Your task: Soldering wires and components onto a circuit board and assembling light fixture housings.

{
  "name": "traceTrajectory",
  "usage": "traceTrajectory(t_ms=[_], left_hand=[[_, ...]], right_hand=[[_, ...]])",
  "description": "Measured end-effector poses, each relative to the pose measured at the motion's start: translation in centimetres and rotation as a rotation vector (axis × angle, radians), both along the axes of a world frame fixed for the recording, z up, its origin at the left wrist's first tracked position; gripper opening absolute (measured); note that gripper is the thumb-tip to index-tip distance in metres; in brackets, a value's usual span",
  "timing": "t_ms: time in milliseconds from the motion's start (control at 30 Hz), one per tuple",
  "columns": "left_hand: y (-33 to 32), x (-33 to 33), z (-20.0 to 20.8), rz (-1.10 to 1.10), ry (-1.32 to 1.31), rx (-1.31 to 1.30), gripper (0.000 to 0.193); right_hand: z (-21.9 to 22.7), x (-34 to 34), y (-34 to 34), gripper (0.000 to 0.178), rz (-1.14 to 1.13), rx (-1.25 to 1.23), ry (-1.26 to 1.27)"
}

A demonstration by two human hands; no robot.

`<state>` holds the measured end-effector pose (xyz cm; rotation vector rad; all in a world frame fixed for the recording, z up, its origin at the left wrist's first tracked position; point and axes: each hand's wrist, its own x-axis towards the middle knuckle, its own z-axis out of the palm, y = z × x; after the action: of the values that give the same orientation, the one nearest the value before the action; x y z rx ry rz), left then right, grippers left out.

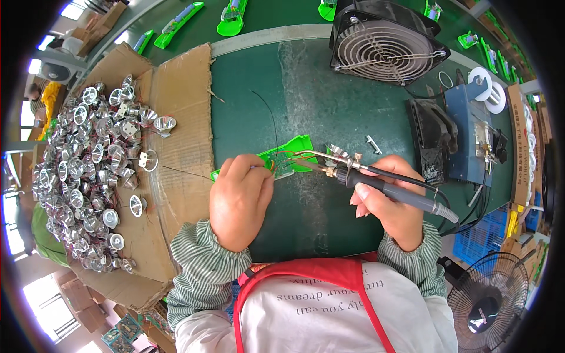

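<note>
My right hand (395, 206) is wrapped round a grey and black soldering iron (391, 192), with a thin metal solder-feed tube (325, 155) running alongside it. The iron's tip points left, at the wires and small circuit board inside a bright green plastic housing (301, 145). On the housing's left end, my left hand (238, 199) is closed, its fingertips partly hidden behind the knuckles. Thin wires come out of the housing; a dark wire (272, 115) curves up from it. Just beyond the iron lie a small shiny reflector part (338, 150) and a white plastic piece (374, 145).
At left, cardboard (182, 112) bears a heap of silver reflector cups (76, 170) with wires. A black fan (388, 50) stands at the far side. To the right are an iron holder (432, 138) and a blue solder-feed unit (471, 129) with spools. Green housings (234, 16) lie beyond.
</note>
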<state>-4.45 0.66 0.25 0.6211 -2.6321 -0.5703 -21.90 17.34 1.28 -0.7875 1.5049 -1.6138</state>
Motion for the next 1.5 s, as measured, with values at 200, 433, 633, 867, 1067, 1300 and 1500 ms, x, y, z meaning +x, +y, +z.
traceTrajectory(t_ms=[200,433,633,867,1067,1300,1500], left_hand=[[-0.4,-0.1,-0.1,0.0,0.003,0.008,0.012],[-0.9,0.0,0.1,0.067,-0.024,0.109,0.02],[-2.4,1.8,3.1,0.084,-0.13,-0.066,0.037],[-4.8,3.1,2.7,0.033,-0.333,-0.185,0.04],[-10.8,0.7,5.0,0.241,-0.157,-0.15,0.032],[-17.8,-13.1,5.1,0.105,-0.189,-0.09,0.046],[-21.1,-25.1,3.9,0.269,-0.353,-0.131,0.049]], right_hand=[[0.1,-0.5,0.6,0.018,-0.059,-0.034,-0.032],[0.2,-1.1,1.3,0.015,-0.113,-0.025,-0.057],[0.0,-1.7,1.9,0.015,-0.131,-0.065,-0.077],[0.3,-2.1,2.0,0.015,-0.144,-0.054,-0.107],[-0.3,-2.5,2.1,0.015,-0.128,-0.084,-0.12],[-0.7,-3.1,1.8,0.014,-0.142,-0.016,-0.134],[-0.7,-4.1,1.6,0.017,-0.187,0.059,-0.248]])
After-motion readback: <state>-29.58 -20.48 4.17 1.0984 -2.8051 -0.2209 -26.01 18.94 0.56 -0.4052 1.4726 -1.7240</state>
